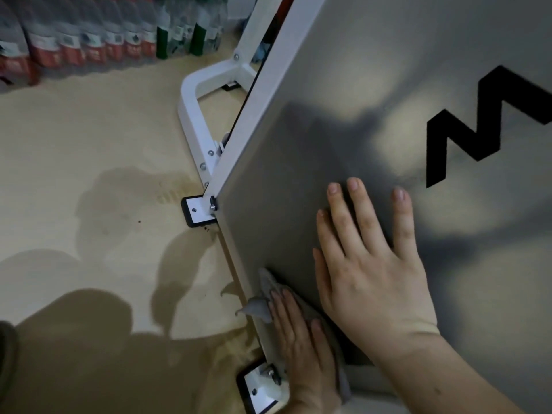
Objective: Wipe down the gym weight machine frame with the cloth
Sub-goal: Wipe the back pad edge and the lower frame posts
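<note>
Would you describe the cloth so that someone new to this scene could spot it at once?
Start at the large grey metal panel of the weight machine with the black zigzag logo, and follow its left edge down. There, pressed under the left hand, is the crumpled grey cloth. It alone is soft and wrinkled; the right hand above rests on bare metal.

Floor (74,138): pale beige, faint wood grain, a few dark specks (139,221) approx mid-frame. Top left: row of bottles (74,40) packed side by side on the floor, mostly red labels, two green ones (162,44) at rt end. Dim light; big soft shadows (98,324) across lower left.
</note>
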Action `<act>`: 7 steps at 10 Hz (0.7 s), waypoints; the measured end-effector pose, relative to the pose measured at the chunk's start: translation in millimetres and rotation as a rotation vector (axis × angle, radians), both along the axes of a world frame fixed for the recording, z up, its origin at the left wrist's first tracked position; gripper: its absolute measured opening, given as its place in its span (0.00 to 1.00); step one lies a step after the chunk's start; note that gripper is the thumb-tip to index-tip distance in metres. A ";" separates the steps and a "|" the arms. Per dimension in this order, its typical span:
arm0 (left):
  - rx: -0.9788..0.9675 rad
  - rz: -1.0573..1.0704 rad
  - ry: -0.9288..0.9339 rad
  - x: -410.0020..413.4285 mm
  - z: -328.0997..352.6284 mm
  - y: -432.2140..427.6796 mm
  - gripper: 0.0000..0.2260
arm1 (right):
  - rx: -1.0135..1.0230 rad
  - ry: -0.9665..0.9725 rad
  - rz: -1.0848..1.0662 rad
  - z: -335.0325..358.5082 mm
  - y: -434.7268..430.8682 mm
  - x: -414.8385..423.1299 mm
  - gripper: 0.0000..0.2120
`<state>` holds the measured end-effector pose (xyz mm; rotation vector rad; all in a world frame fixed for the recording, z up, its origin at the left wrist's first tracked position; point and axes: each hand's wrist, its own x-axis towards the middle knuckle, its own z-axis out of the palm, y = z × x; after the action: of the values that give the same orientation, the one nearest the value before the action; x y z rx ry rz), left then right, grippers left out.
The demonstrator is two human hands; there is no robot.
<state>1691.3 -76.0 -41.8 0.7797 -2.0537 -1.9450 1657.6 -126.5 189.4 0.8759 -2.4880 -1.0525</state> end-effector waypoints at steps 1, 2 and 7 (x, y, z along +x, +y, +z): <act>0.029 -0.037 -0.165 -11.2 0.4 -12.0 0.34 | 0.000 -0.015 -0.017 1.5 -2.8 0.6 0.29; 0.041 -0.035 -0.164 -25.7 2.5 -15.9 0.31 | -0.003 -0.035 -0.036 0.6 -5.1 0.9 0.31; -0.050 -0.208 -0.092 -11.6 -11.7 -109.7 0.24 | -0.260 -0.189 0.023 -36.3 -19.3 4.9 0.28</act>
<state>1679.7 -185.7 -53.5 0.6806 -2.3116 -1.9869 1662.5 -145.8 153.1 0.9577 -2.6826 -0.6433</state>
